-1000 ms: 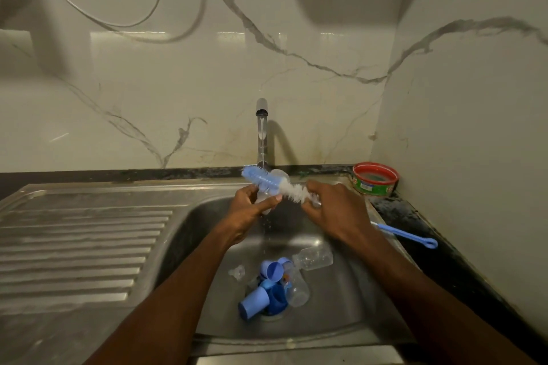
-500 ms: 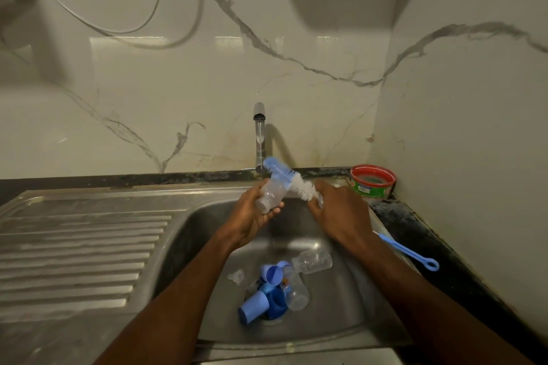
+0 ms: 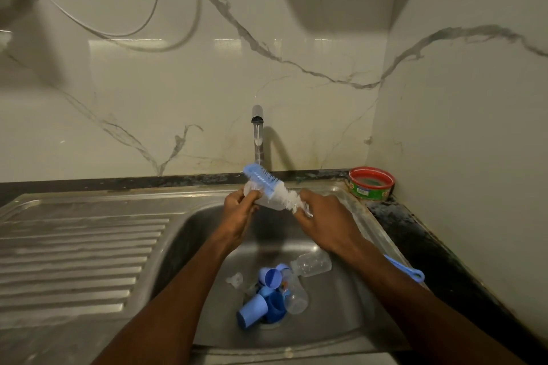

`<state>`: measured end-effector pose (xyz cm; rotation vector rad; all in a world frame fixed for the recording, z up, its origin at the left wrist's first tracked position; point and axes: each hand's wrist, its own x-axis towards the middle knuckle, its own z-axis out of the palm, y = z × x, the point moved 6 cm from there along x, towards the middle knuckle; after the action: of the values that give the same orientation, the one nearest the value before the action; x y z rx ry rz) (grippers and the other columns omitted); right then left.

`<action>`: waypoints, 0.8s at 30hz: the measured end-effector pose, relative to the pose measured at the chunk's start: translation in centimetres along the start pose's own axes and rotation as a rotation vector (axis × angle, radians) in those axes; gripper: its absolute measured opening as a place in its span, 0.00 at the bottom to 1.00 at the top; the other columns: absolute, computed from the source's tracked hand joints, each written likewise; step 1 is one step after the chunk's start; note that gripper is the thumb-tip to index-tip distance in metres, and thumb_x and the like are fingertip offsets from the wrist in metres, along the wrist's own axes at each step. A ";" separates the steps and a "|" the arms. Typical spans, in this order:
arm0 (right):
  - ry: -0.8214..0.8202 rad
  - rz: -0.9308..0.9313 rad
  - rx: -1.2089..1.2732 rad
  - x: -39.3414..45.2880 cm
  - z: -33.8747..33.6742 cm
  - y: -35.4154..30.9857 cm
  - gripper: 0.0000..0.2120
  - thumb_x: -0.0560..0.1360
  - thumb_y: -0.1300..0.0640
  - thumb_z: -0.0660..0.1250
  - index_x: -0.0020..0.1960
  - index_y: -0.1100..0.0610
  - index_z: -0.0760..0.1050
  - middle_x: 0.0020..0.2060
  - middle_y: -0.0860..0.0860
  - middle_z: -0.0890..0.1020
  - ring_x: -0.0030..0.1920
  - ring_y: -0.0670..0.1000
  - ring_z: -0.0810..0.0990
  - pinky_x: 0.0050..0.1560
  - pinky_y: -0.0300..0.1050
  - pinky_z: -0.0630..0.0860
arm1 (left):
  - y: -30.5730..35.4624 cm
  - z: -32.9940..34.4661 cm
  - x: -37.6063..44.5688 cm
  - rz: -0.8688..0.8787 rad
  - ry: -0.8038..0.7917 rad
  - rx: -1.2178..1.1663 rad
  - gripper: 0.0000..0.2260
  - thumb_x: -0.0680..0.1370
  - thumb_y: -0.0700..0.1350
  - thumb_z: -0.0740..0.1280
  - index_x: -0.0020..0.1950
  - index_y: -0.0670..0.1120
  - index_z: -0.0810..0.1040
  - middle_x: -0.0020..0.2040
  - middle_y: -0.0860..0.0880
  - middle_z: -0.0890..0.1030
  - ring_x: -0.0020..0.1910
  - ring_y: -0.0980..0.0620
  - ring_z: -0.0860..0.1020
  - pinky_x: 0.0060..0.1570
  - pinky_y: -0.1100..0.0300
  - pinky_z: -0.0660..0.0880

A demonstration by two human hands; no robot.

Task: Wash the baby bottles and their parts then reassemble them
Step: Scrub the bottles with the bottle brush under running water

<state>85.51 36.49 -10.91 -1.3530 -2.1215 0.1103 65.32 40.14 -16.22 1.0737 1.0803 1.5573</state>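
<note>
My left hand grips a clear baby bottle over the sink basin, under the running tap. My right hand holds the blue-and-white bottle brush, whose bristles lie across the outside of the bottle. The brush's blue handle end sticks out behind my right forearm. At the bottom of the basin lie two clear bottles, blue caps and collars and a clear teat.
A ribbed steel drainboard spreads to the left of the basin. A red-rimmed green tub sits in the back right corner on the dark counter. Marble walls close off the back and the right.
The brush and bottle have shifted slightly left and the brush head now lies more along the bottle's outside. The parts in the basin have not moved.
</note>
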 end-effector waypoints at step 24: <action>-0.015 -0.040 -0.402 1.9 0.7 -2.5 0.14 0.82 0.46 0.61 0.65 0.45 0.62 0.49 0.50 0.81 0.41 0.53 0.78 0.38 0.48 0.68 | -0.8 1.9 -1.8 0.025 -0.271 0.602 0.20 0.82 0.54 0.65 0.72 0.52 0.67 0.59 0.55 0.76 0.53 0.59 0.77 0.50 0.64 0.77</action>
<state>82.66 37.07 -9.69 -1.5314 -2.2622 -0.3410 67.67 38.79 -16.81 1.6493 1.3815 1.0749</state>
